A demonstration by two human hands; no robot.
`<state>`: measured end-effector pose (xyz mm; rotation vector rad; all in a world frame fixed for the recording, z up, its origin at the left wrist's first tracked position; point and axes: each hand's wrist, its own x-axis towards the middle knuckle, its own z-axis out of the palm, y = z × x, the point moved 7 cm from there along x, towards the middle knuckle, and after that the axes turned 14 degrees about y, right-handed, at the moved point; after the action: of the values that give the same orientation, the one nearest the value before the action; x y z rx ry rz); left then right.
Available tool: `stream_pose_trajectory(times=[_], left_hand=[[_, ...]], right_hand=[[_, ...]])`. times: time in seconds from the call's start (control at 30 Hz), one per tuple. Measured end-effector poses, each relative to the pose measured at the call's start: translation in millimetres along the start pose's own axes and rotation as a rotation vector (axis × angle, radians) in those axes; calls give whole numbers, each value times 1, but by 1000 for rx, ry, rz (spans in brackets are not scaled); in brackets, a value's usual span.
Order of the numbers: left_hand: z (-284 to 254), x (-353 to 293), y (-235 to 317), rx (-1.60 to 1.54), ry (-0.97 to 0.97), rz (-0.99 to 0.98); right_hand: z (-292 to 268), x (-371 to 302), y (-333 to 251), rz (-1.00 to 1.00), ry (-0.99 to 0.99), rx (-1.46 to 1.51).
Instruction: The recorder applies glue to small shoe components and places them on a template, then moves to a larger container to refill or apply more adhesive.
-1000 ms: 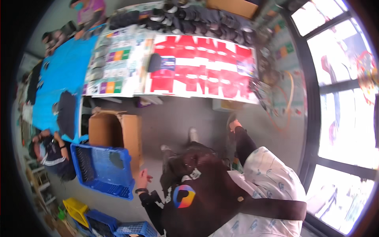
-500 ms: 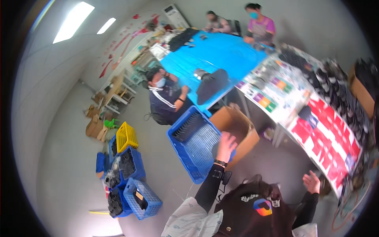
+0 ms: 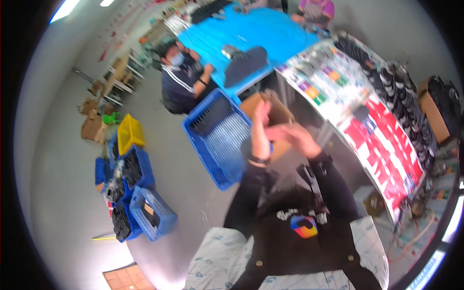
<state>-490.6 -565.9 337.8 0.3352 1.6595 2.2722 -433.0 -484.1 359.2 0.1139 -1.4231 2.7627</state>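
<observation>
My left hand [image 3: 261, 126] is raised over the right edge of a blue plastic crate [image 3: 203, 147], its fingers stretched upward. Meeting it from the right, my right hand [image 3: 300, 138] points its straightened fingers at the left palm. The two hands overlap and look close to touching; motion blurs them, and no object shows between them. A row of dark, thin pieces [image 3: 212, 116] stands in the crate's far end. Beside my left wrist a dark rounded piece [image 3: 246, 146] shows at the crate's edge. Behind my hands is an open cardboard box [image 3: 279, 110], partly covered by them.
A co-worker [image 3: 181, 79] sits at the blue-covered table [image 3: 285, 36], where a large black piece [image 3: 246, 65] lies. Rightward runs a table [image 3: 355, 104] with patterned sheets and rows of dark goods [image 3: 396, 96]. On the left floor stand blue crates [image 3: 152, 215] and a yellow one [image 3: 130, 134].
My right hand has swung up from the lower right to meet my left hand. My left hand has lifted off the crate's right edge and turned upright. The view has shifted.
</observation>
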Motion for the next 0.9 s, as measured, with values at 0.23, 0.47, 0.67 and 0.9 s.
stream_pose_trajectory(times=[0.23, 0.47, 0.67, 0.9], left_hand=[[6, -37, 8, -591, -623, -395], [-46, -60, -211, -20, 363, -806], [65, -100, -291, 126, -128, -876], [-121, -99, -410, 1823, -511, -743]], right_hand=[[-11, -66, -4, 276, -215, 379], [-226, -184, 101, 503, 520, 258], [-211, -183, 121, 659, 378, 128], [-406, -382, 174, 1208, 865, -803]])
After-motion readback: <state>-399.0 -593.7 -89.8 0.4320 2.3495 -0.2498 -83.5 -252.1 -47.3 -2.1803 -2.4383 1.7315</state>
